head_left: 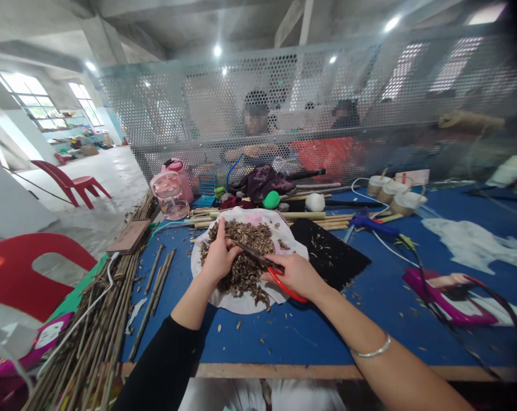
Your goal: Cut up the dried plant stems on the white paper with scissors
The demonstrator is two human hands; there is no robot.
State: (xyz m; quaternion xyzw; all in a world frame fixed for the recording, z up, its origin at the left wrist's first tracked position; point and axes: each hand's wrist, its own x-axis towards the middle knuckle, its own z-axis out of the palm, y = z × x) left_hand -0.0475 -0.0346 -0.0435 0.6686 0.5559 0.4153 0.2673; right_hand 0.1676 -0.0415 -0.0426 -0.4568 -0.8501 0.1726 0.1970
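My right hand (295, 274) is closed around the red handles of a pair of scissors (253, 253), whose dark blades point left toward my left hand (219, 255). The left index finger points up while its thumb and other fingers are drawn together by the blade tips; whatever is between them is too small to make out. Under both hands lies a heap of brown, dry, curled pieces (245, 279), spread on a round white cloth (236, 307).
Thin dry stalks (99, 319) are bundled along the left edge, with a phone (128, 236) on top. Behind the cloth are bamboo sticks (305, 216) and a clear jug (170, 197). A black sheet (327, 251), a blue glue gun (373, 225) and a magenta packet (451, 302) lie rightward.
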